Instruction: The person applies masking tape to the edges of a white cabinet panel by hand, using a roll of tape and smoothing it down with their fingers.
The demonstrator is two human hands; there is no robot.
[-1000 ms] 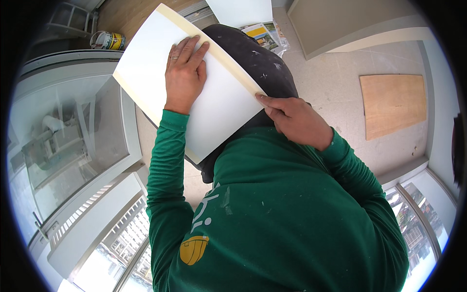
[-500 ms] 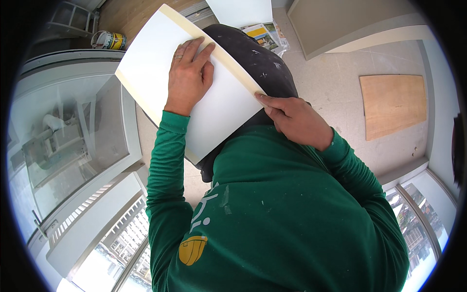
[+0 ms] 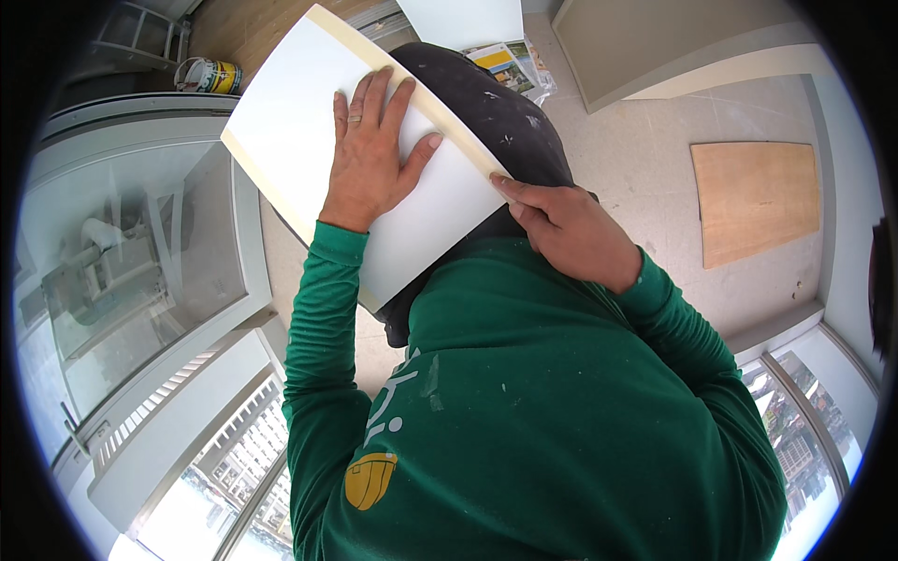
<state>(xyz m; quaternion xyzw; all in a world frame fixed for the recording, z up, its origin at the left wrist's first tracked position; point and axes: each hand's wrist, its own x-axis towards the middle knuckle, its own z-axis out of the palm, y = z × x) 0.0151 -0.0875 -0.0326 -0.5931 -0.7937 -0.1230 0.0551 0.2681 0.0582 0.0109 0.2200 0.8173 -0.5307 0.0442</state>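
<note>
A white panel [image 3: 290, 103] lies slanted across my dark-trousered lap, with a strip of cream masking tape [image 3: 412, 84] along its right long edge. Another cream strip runs down the opposite edge. Flat on the white face rests my left hand [image 3: 368, 154], its fingers spread and their tips touching the tape strip's inner border; a ring circles one finger. At the panel's near right corner, my right hand [image 3: 575, 229] pinches the edge where the tape ends. Its thumb and forefinger are closed there, the other fingers curled and partly hidden.
A paint bucket [image 3: 210, 75] stands at the far left near a metal ladder [image 3: 140, 37]. Beyond my knee are printed sheets [image 3: 505, 70] and a white board [image 3: 463, 21]. A plywood piece [image 3: 758, 201] lies on the floor at right. A glazed door [image 3: 140, 252] stands to my left.
My left hand's fingers have fanned wider, and its thumb has swung out to the right toward the tape strip. The right hand stays at the panel's corner.
</note>
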